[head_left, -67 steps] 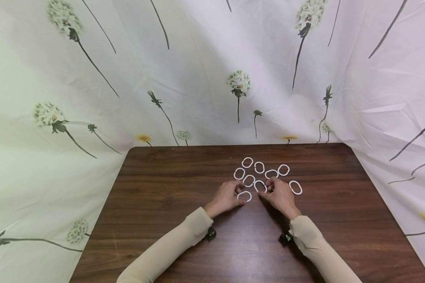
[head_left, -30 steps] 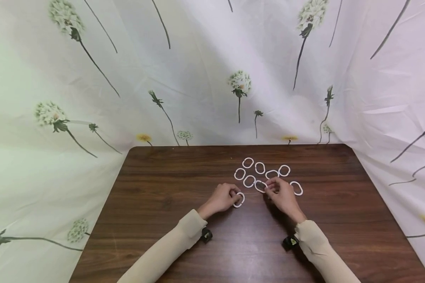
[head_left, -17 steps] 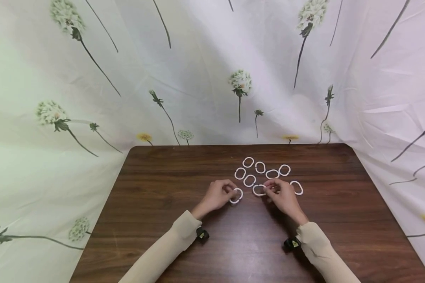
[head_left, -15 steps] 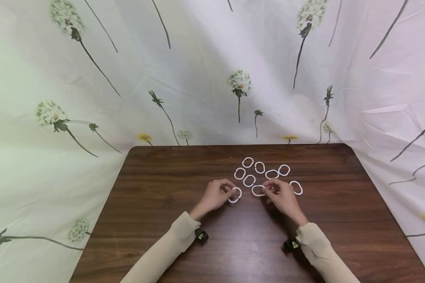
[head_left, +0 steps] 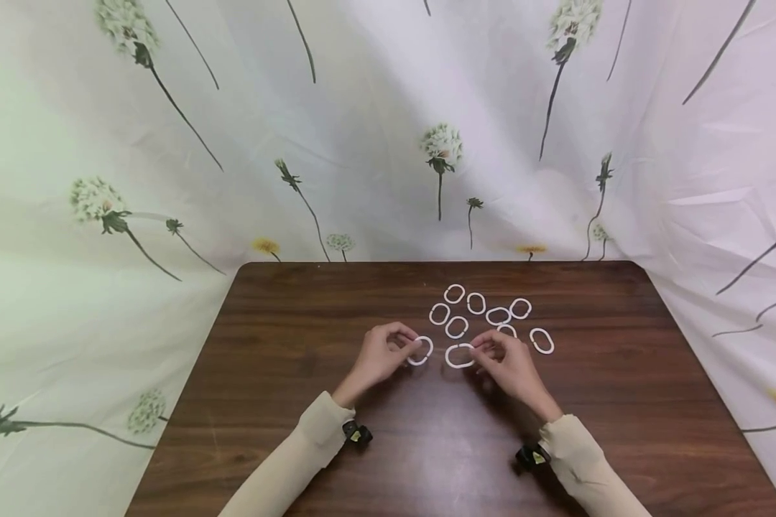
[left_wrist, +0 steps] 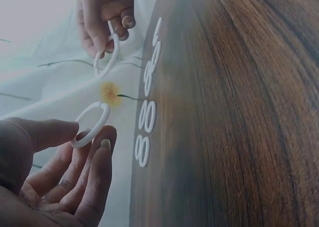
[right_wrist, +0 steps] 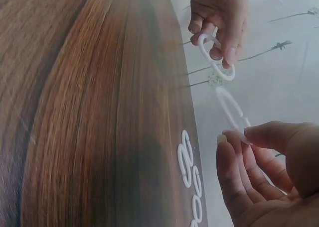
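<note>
Rings, white and oval, are what both hands hold, raised a little off the brown wooden table (head_left: 284,345). Behind and beside the table hangs a pale curtain (head_left: 336,129) printed with dandelion heads on long dark stems, the largest thing in view. Cream sleeves (head_left: 284,467) reach in from the near edge, each with a small black wrist camera (head_left: 357,433) strapped beneath it.

The left hand (head_left: 378,355) has its thumb and curled fingers pinching the left ring (head_left: 420,350), near the middle of the table; the left wrist view shows this ring (left_wrist: 90,123) caught between thumb and fingertips (left_wrist: 102,142). The right hand (head_left: 507,362) pinches the right ring (head_left: 459,355) in the same way, fingers narrowed on its rim, and the two held rings sit just beside each other without touching.

Seven loose rings (head_left: 485,312) lie flat in a cluster toward the far edge, right of centre, the rightmost one (head_left: 541,340) a little apart from the others.
</note>
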Motion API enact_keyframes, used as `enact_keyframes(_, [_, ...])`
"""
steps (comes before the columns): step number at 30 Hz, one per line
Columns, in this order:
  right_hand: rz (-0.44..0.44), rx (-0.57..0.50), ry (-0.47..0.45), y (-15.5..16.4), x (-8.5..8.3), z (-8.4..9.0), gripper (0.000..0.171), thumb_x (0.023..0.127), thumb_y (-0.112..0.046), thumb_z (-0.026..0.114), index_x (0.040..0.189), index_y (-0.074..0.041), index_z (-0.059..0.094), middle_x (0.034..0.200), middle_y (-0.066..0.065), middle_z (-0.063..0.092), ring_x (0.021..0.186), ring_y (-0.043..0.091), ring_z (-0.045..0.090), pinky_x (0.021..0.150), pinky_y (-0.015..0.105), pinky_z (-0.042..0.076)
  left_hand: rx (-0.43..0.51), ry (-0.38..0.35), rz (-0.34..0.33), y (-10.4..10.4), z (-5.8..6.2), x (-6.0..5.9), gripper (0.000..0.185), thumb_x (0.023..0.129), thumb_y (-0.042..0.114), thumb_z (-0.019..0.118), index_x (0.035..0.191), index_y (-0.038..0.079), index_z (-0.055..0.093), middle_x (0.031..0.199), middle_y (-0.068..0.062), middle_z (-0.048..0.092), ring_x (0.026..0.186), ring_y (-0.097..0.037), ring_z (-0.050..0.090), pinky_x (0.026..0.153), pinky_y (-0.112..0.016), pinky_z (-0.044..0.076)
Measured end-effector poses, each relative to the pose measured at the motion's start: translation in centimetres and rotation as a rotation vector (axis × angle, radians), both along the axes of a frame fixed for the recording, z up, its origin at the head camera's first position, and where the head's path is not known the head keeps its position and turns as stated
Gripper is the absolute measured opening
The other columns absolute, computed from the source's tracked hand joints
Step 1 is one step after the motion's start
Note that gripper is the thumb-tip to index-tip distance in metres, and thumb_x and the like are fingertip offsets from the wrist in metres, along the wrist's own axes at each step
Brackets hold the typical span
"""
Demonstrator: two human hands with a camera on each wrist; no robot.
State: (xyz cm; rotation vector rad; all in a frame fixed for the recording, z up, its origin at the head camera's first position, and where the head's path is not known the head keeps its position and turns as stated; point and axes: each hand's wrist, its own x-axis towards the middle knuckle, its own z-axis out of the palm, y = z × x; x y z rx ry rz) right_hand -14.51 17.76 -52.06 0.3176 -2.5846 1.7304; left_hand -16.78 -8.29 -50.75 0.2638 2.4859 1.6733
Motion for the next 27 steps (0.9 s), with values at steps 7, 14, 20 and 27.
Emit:
enact_keyframes(7, [0.094, -0.131, -0.071, -1.2, 0.3, -0.2, 0.015, 0.092, -0.003, 0.066, 0.102, 0.007, 0.063, 0.091, 0.033, 0.066, 0.069, 0.041, 0.070, 0.058, 0.040, 0.063, 0.063, -0.007, 0.022, -0.5, -0.1, 0.2, 0.014, 0.087, 0.019, 0.076, 0.091, 0.007, 0.071, 0.087, -0.015, 0.073, 0.063, -0.037, 0.069, 0.058, -0.054, 0.059])
enact_keyframes(14, [0.146, -0.154, -0.072, -2.0, 0.2, -0.1, 0.014, 0.093, -0.004, 0.065, 0.102, 0.005, 0.062, 0.092, 0.033, 0.066, 0.068, 0.034, 0.071, 0.059, 0.039, 0.063, 0.058, 0.012, -0.001, -0.5, 0.2, 0.0, 0.017, 0.088, 0.025, 0.075, 0.094, 0.009, 0.071, 0.088, -0.013, 0.073, 0.066, -0.042, 0.069, 0.052, -0.043, 0.058])
enact_keyframes(20, [0.167, -0.171, -0.091, -2.2, 0.1, 0.0, 0.019, 0.093, -0.009, 0.067, 0.103, 0.006, 0.062, 0.092, 0.035, 0.065, 0.067, 0.022, 0.071, 0.060, 0.039, 0.063, 0.072, 0.019, -0.027, -0.1, 0.6, 0.1, 0.017, 0.089, 0.024, 0.074, 0.095, 0.008, 0.071, 0.089, -0.014, 0.073, 0.062, -0.037, 0.069, 0.047, -0.032, 0.055])
enact_keyframes(27, [0.175, -0.198, -0.128, -2.3, -0.1, 0.1, 0.018, 0.093, -0.009, 0.066, 0.103, 0.006, 0.062, 0.094, 0.038, 0.063, 0.070, 0.039, 0.070, 0.061, 0.037, 0.063, 0.110, 0.013, -0.053, 0.3, 0.7, 0.0, 0.024, 0.090, 0.022, 0.072, 0.101, 0.001, 0.069, 0.096, -0.021, 0.072, 0.060, -0.018, 0.067, 0.054, -0.036, 0.059])
